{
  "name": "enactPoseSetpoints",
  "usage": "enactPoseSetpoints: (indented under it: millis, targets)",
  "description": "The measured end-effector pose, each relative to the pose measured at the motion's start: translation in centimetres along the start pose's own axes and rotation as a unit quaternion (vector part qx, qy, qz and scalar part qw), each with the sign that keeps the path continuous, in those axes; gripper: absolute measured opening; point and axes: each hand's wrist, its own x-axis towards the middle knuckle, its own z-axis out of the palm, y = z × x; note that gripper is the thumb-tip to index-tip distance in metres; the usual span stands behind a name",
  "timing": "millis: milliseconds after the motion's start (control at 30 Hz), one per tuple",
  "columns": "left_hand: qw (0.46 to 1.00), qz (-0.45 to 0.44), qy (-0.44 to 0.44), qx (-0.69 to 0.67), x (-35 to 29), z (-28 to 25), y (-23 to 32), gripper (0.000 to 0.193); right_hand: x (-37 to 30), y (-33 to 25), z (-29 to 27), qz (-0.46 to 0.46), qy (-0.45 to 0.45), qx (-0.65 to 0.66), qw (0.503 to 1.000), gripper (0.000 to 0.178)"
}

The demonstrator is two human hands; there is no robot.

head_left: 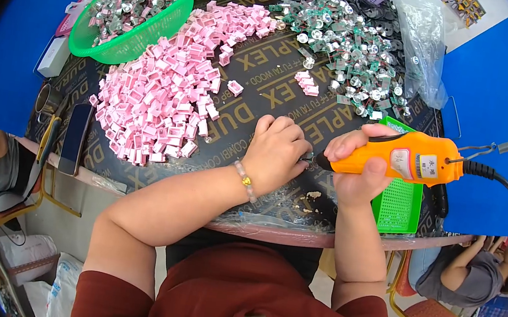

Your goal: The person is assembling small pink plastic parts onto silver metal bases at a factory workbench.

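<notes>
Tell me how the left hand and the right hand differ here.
The left hand pinches a small piece; the right hand wraps around an orange tool. The left hand has a beaded bracelet at its wrist; the right hand has none. Both hands are gloveless, close together above the table.

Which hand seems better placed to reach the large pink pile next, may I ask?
Probably the left hand, nearer the pink pile though possibly pinching something; the right hand grips the orange tool.

Big tan block lettering [230, 117] all over the black bench [264, 74]. Plus the orange corded electric screwdriver [417, 142] on the right has two little stickers [427, 166] with dark characters, one red-edged.
</notes>
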Motion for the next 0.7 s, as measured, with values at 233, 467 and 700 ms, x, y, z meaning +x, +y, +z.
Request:
enactPoseSetpoints:
  millis: [233,467,700]
  targets:
    - [0.999,0.037,0.009,0.020,0.3,0.0,-0.1,0.021,0.0,0.4,0.7,0.054,-0.004,-0.070,0.996,0.046]
    - [0.997,0.051,0.015,0.055,0.3,-0.1,-0.3,0.022,-0.1,0.7,1.4,0.067,-0.013,-0.087,0.994,0.036]
    - [0.997,0.039,-0.030,0.058,0.3,-0.5,0.2,0.028,-0.6,0.1,0.7,0.018,0.038,-0.048,0.998,0.054]
